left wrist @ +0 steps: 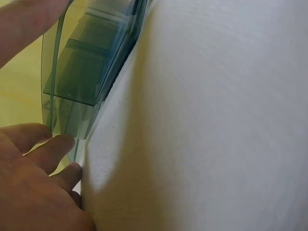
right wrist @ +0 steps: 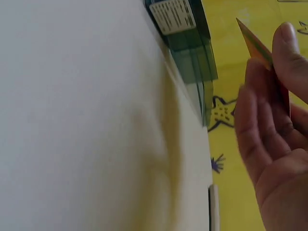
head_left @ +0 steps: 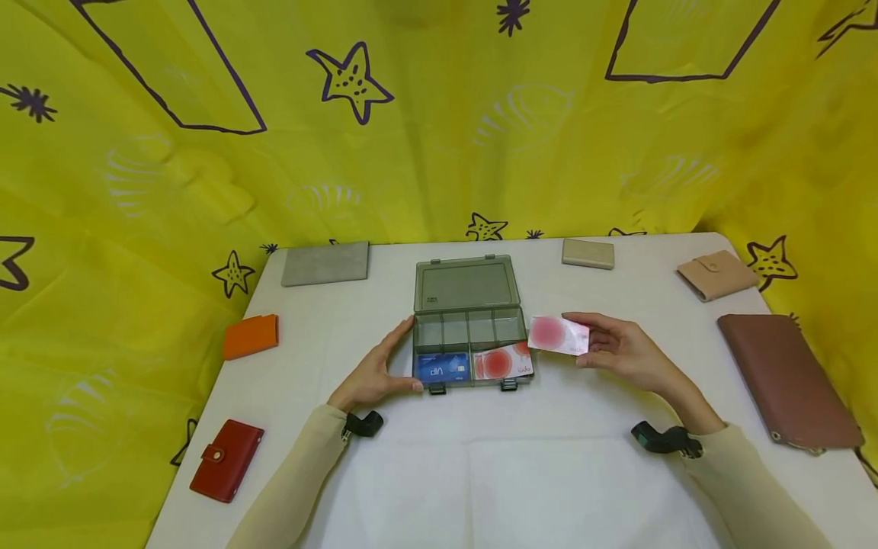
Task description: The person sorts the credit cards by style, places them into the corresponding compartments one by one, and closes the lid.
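A grey see-through plastic box [head_left: 466, 287] lies with its lid tipped back, its tray split into compartments. The front left compartment holds a blue VIP card [head_left: 442, 368]; red-and-white cards [head_left: 504, 362] sit in the front right one. My left hand [head_left: 377, 372] rests against the box's left side, thumb by the front corner. In the left wrist view, its fingertips [left wrist: 72, 171] are right at the box wall [left wrist: 79, 72]. Between thumb and fingers, my right hand [head_left: 613, 347] pinches a pink-and-white card [head_left: 557, 335] just right of the box, raised over the table.
Along the left lie a grey flat case [head_left: 325, 264], an orange card holder [head_left: 251, 337] and a red snap wallet [head_left: 227, 460]. To the right are a beige case [head_left: 588, 254], a tan wallet [head_left: 717, 275] and a large brown wallet [head_left: 789, 381]. A yellow curtain [head_left: 425, 168] hangs behind the table.
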`<state>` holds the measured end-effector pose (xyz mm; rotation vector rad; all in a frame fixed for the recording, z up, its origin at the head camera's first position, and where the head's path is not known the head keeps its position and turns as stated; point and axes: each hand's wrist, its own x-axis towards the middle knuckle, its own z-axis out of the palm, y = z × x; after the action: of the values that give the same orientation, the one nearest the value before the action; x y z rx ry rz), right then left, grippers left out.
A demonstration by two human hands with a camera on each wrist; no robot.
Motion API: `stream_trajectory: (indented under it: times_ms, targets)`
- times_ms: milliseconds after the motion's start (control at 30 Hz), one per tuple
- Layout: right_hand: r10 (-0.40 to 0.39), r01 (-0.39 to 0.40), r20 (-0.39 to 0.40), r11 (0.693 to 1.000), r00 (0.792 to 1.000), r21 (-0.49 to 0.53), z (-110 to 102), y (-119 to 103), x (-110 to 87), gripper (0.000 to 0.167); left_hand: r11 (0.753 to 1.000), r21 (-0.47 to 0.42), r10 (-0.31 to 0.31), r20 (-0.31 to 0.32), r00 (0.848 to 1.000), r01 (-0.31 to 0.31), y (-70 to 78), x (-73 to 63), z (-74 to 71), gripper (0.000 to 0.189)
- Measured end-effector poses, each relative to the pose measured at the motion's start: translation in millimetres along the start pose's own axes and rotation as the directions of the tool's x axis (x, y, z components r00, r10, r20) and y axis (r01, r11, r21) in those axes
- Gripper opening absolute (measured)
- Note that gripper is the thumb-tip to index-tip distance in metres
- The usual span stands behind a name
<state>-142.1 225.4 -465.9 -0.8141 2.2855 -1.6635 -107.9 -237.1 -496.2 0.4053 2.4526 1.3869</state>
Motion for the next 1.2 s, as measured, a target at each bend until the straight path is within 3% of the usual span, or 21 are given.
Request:
stream_trajectory:
  times_ms: [167,333,633,867,1067,1200]
  targets:
    - [-0.071,0.076,0.036,0.977,0.997,-0.197,18.7,-3.1,14.9,0.066,1.000,-0.001,0.002,-0.001,1.000,-0.002,0.4,-0.3,-0.3,0.121]
    - [-0.074,0.094,0.075,0.945,0.994,-0.313,35.4,-0.9,21.6,0.068,1.000,0.005,0.005,0.002,1.000,-0.005,-0.8,0.1,-0.1,0.120]
    - [-0.048,0.088,0.126,0.937,0.991,-0.337,52.4,4.2,28.2,0.068,1.000,0.005,-0.005,0.001,1.000,0.005,-1.8,0.2,-0.7,0.122]
    - [-0.004,0.045,0.119,0.937,0.993,-0.345,53.5,-2.3,33.1,0.082,0.999,0.033,0.010,-0.009,1.000,-0.010,-0.8,1.4,0.3,0.120]
    - [0.008,0.021,0.084,0.942,0.996,-0.334,52.5,-1.1,36.4,0.068,1.000,0.020,0.004,-0.012,1.000,-0.004,-0.9,1.5,-0.6,0.120]
    - [0.017,0.006,0.072,0.950,0.997,-0.313,57.6,0.1,38.5,0.067,1.000,0.013,0.008,-0.011,1.000,-0.008,-1.3,1.0,-0.1,0.120]
